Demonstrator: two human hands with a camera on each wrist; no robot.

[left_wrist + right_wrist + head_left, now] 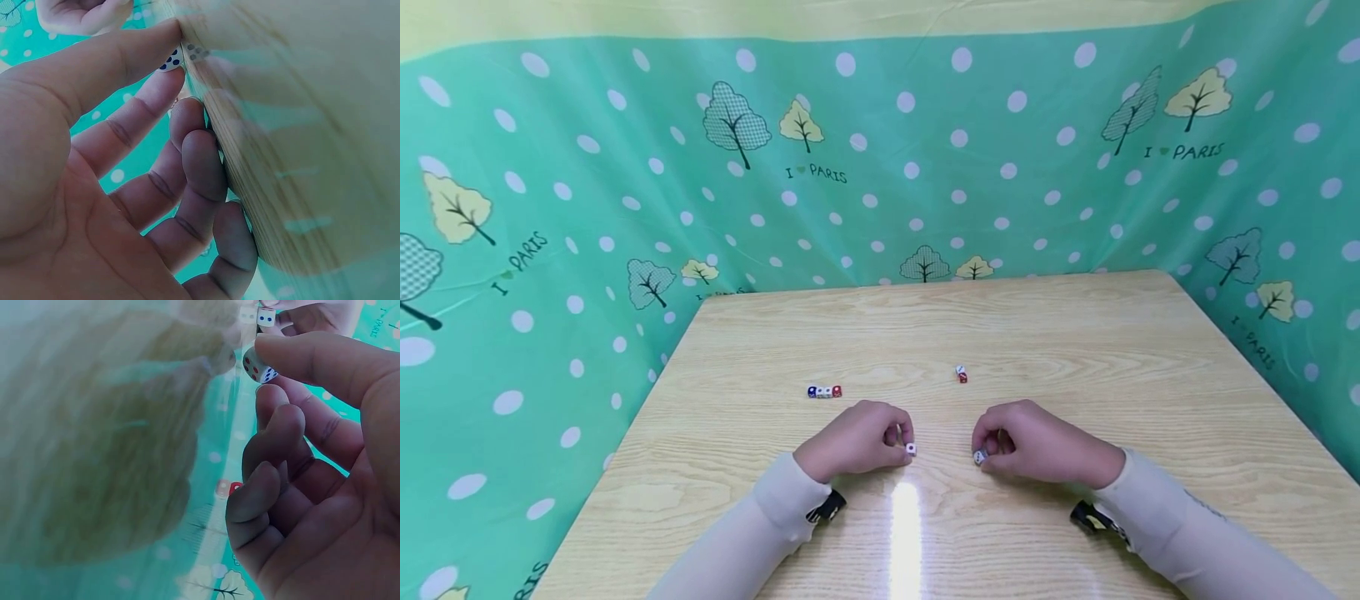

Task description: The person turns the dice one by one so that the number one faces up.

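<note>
My left hand (863,437) pinches a white die (912,449) between thumb and forefinger, low over the table. In the left wrist view, dark pips show on that die (170,60), and the other fingertips rest along the tabletop. Across from it, my right hand (1037,442) pinches another white die (980,457) the same way. Red and blue pips show on this die (258,367), which is tilted in the right wrist view. A gap of bare wood lies between the two hands.
Behind the left hand, a short row of dice (824,392) lies side by side: blue, two white, red. A white die (960,369) and a red die (962,378) sit together farther back at centre. Polka-dot cloth (955,167) surrounds the wooden table (1075,333).
</note>
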